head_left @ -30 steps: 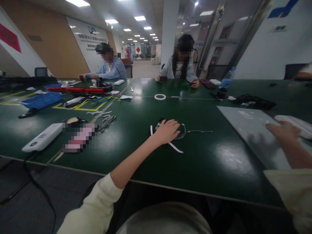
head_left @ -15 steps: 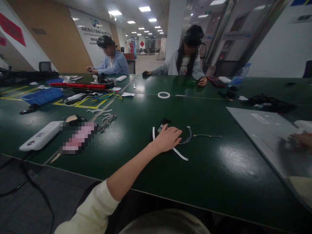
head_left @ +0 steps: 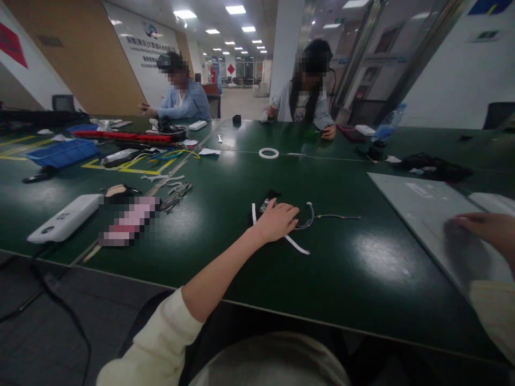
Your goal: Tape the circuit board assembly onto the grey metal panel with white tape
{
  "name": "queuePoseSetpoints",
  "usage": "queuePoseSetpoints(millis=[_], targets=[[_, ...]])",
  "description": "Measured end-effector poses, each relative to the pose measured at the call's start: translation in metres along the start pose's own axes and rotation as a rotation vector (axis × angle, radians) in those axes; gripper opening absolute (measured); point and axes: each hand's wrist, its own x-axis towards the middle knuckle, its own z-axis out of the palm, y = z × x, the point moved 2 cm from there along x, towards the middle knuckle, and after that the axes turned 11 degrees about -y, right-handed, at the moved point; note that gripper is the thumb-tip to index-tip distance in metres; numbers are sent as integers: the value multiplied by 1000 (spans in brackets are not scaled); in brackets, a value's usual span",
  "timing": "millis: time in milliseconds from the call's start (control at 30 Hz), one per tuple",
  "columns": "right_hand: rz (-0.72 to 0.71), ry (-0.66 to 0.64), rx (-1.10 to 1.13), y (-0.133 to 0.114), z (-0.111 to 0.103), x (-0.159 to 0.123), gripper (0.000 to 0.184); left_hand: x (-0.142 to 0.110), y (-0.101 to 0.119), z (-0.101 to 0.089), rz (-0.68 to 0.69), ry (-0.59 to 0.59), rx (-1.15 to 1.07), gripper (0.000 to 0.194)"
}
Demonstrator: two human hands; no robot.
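Observation:
My left hand point(head_left: 277, 221) rests over a small black device with a green circuit board point(head_left: 266, 205) on the table, fingers curled over its near side. The hand hides most of the device. A white strip point(head_left: 298, 245) sticks out below the fingers and another white strip point(head_left: 254, 213) stands at the left. A grey cable point(head_left: 309, 220) curves out to the right, ending in a thin lead. At the right edge my right hand point(head_left: 488, 229) hovers over a grey board point(head_left: 418, 214), its fingers drawn together. Whatever they pinch, if anything, is too small to make out.
A white roll of tape point(head_left: 269, 153) lies ahead. To the left are pliers point(head_left: 177, 197), a pixelated pink object point(head_left: 131, 222), a white power bank point(head_left: 66, 219) and a blue tray point(head_left: 62, 153). A water bottle point(head_left: 389, 123) stands at the far right. Two people sit across the table.
My right hand has swung right, then come back over the grey board, fingers now together. My left hand stays on the device. Across the table, a person has set down a small black box.

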Motion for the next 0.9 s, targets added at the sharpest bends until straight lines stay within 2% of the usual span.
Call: queuePoseSetpoints(millis=[100, 200, 267, 333, 400, 500, 567, 667, 733, 833, 900], targets=[[120, -172, -69, -2, 0, -8, 18, 0, -1, 1, 7, 5, -4, 38], [72, -146, -96, -18, -10, -22, 16, 0, -1, 1, 3, -3, 1, 39], [23, -115, -99, -41, -23, -37, 18, 0, -1, 1, -2, -9, 6, 38], [11, -66, -79, -75, -40, -57, 19, 0, 0, 1, -3, -10, 6, 38], [-68, -83, 68, -121, -55, -83, 18, 1, -1, 1, -4, -6, 2, 38], [-362, -325, 698, -201, -68, -131, 18, 0, -1, 1, -5, 6, -6, 37], [-515, -523, 927, -250, -70, -166, 20, 0, 0, 0, 0, 13, -5, 37], [-672, -789, 966, -309, -64, -216, 35, -1, 1, -1, 11, 26, 14, 36], [-742, -856, 875, -338, -58, -244, 40, 0, 2, -2, 15, 37, 34, 33], [-817, -828, 756, -366, -48, -273, 48, 0, 3, -1, 7, 37, 70, 30], [-860, -755, 717, -378, -42, -284, 51, 0, 2, -1, 22, 34, 90, 28]])
